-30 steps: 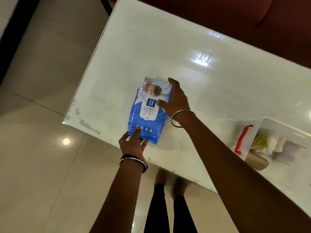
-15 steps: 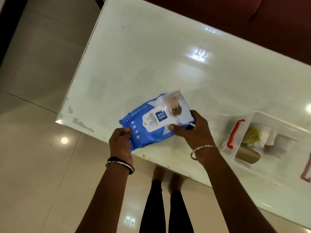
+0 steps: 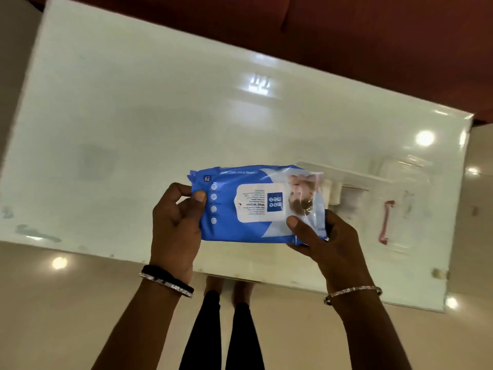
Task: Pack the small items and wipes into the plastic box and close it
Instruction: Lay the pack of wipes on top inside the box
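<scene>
A blue and white pack of wet wipes (image 3: 248,204) is held level above the near part of the white table. My left hand (image 3: 177,225) pinches its left end and my right hand (image 3: 324,241) grips its right end. Behind and to the right of the pack stands the clear plastic box (image 3: 357,182), open, with a red clip handle (image 3: 385,222) on its right side. White items show inside the box next to the pack's right end; the pack hides the box's left part.
The glossy white table (image 3: 160,116) fills most of the view; its near edge runs just below my hands. A dark red sofa (image 3: 346,36) lies beyond the far edge. My legs and feet stand on the tiled floor (image 3: 53,316) below.
The wipes pack has been lifted off the table, turned level and carried right until its right end overlaps the box. Both hands moved with it, and my view swung to the right.
</scene>
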